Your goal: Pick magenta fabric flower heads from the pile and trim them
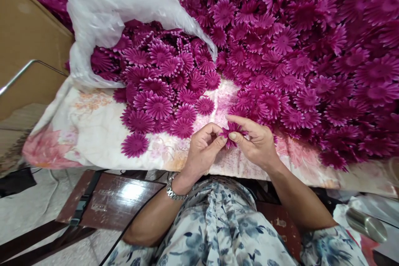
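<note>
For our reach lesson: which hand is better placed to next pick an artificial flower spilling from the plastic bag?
Likely the left hand: it is nearer those magenta flowers; the right hand is nearer the larger heap. Both hold one flower.

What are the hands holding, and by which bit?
A magenta, many-petalled, fabric-looking flower. The left hand pinches its edge; the right hand grips it nearer the middle. The exact grip is partly hidden.

The flower heap (pixel 299 62) lies right of the bag (pixel 93 12).

Small workshop, heaped magenta flower heads (pixel 285 40), cloth-covered table (pixel 96 126)
</note>
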The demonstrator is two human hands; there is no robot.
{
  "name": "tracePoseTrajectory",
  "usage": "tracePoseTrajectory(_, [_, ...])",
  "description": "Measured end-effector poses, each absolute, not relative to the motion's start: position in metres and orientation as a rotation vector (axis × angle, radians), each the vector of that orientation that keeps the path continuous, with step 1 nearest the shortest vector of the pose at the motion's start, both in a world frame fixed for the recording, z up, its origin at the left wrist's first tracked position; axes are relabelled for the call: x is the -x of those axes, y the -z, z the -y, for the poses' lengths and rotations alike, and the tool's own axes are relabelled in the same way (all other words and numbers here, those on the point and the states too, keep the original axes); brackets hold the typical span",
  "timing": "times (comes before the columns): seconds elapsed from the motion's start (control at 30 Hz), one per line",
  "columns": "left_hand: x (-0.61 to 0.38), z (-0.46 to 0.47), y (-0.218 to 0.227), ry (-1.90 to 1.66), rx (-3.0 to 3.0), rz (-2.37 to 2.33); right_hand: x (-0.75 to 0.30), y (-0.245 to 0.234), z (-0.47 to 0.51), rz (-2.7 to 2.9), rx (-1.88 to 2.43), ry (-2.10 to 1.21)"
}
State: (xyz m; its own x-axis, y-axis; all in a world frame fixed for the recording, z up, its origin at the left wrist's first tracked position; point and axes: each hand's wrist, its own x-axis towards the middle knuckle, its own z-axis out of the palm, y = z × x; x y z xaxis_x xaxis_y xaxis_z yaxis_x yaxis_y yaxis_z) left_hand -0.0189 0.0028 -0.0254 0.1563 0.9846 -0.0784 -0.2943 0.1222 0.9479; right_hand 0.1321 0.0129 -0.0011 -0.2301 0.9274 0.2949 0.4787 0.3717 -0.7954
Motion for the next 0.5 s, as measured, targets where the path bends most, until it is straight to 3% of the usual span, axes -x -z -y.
tracePoseTrajectory(0.5, [0.015, -0.007, 0.013, -1.190, -0.635, -0.817, -0.131, -0.001, -0.012, 1.825, 1.243, -0.644])
